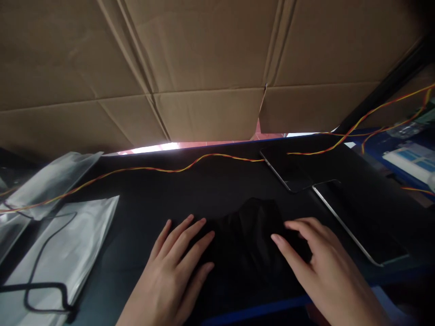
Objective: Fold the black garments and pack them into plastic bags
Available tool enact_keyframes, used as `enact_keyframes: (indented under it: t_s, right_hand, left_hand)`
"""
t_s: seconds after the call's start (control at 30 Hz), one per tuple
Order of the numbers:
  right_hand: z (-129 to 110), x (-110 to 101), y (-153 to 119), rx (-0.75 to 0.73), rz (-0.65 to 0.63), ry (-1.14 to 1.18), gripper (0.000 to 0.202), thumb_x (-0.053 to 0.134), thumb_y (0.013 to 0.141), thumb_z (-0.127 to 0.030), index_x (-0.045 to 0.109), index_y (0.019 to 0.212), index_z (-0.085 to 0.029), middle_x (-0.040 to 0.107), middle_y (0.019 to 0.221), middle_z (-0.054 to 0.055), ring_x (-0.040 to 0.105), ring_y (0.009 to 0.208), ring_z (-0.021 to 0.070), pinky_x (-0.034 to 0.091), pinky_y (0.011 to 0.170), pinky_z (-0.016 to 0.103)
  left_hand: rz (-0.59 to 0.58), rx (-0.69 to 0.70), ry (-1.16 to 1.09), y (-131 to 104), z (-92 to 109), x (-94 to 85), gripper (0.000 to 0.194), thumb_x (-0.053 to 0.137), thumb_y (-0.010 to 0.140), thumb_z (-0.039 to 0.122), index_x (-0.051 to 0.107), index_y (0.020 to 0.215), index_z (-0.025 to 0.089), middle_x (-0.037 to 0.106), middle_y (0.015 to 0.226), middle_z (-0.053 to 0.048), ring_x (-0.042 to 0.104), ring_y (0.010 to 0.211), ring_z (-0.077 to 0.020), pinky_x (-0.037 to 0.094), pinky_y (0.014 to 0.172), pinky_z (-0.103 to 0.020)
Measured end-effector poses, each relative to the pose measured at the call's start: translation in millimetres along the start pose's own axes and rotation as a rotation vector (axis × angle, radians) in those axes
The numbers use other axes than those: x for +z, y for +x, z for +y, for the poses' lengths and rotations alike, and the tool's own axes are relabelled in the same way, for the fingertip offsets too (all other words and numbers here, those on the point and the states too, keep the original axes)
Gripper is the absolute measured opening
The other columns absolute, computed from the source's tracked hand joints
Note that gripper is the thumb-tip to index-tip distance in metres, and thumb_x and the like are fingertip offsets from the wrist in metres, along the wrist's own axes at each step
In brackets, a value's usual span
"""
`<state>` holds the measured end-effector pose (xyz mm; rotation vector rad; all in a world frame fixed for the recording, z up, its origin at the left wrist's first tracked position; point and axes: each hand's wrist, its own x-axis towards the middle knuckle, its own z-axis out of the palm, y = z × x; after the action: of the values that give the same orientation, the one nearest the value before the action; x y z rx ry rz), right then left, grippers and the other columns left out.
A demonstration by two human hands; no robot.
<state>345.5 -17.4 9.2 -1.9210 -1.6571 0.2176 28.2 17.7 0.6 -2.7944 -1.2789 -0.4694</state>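
Note:
A crumpled black cloth lies on the dark tabletop between my two hands. Its outline blends into the dark surface, so its full extent is hard to make out. My left hand rests palm down at the cloth's left side, fingers spread and holding nothing. On the other side, my right hand has its thumb and index finger apart at the cloth's right edge. The thumb tip seems to touch the fabric; the other fingers are curled behind and partly hidden.
Two dark-screened phones, one farther back and one nearer, lie on the right. Clear plastic bags and a black cord are at left. A twisted red-yellow wire crosses the back, before a cardboard wall.

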Motion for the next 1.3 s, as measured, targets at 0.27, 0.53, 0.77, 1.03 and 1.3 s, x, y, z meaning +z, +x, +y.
enact_keyframes:
  t_s: [0.27, 0.53, 0.77, 1.03, 1.3]
  right_hand:
    - [-25, -18, 12, 0.048, 0.185, -0.065, 0.028, 0.068, 0.100, -0.053, 0.067, 0.115, -0.030, 0.080, 0.091, 0.004, 0.078, 0.066, 0.0251, 0.059, 0.054, 0.034]
    - [-86, -2, 3, -0.392, -0.207, 0.368, 0.024, 0.059, 0.108, -0.025, 0.067, 0.130, -0.031, 0.082, 0.117, 0.002, 0.083, 0.088, 0.0174, 0.068, 0.072, 0.022]
    - [-52, 5, 1, -0.332, -0.071, 0.325, 0.036, 0.053, 0.108, -0.013, 0.071, 0.133, -0.030, 0.079, 0.137, 0.003, 0.079, 0.123, 0.0206, 0.067, 0.106, 0.033]
    - [-62, 27, -3, -0.410, 0.078, 0.220, 0.042, 0.049, 0.110, -0.012, 0.064, 0.148, -0.019, 0.068, 0.158, 0.010, 0.060, 0.152, 0.0257, 0.058, 0.120, 0.045]
    - [-46, 60, -14, -0.496, -0.158, -0.089, 0.069, 0.047, 0.113, -0.022, 0.023, 0.178, -0.017, 0.047, 0.174, 0.014, 0.044, 0.161, 0.0373, 0.055, 0.119, 0.070]
  left_hand:
    - [0.026, -0.015, -0.112, 1, 7, -8.4, 0.054, 0.052, 0.112, 0.040, 0.049, 0.165, 0.030, 0.053, 0.171, -0.007, 0.046, 0.162, -0.0322, 0.048, 0.128, -0.064]
    - [0.168, -0.056, -0.186, 3, 5, -1.0, 0.027, 0.059, 0.110, 0.029, 0.063, 0.136, 0.026, 0.073, 0.144, -0.009, 0.068, 0.141, -0.0285, 0.053, 0.126, -0.053]
    - [0.322, -0.253, -0.270, 6, 33, -15.4, 0.038, 0.050, 0.108, 0.025, 0.058, 0.144, 0.029, 0.064, 0.158, -0.009, 0.066, 0.146, -0.0297, 0.064, 0.113, -0.049]
    - [0.125, 0.032, 0.078, 29, 50, 24.3, 0.071, 0.047, 0.112, 0.028, 0.023, 0.174, 0.002, 0.041, 0.177, -0.023, 0.032, 0.169, -0.0365, 0.048, 0.128, -0.058]
    - [0.059, 0.035, 0.132, 18, 48, 22.7, 0.070, 0.048, 0.110, 0.028, 0.028, 0.174, 0.007, 0.040, 0.179, -0.016, 0.029, 0.171, -0.0325, 0.037, 0.135, -0.056]
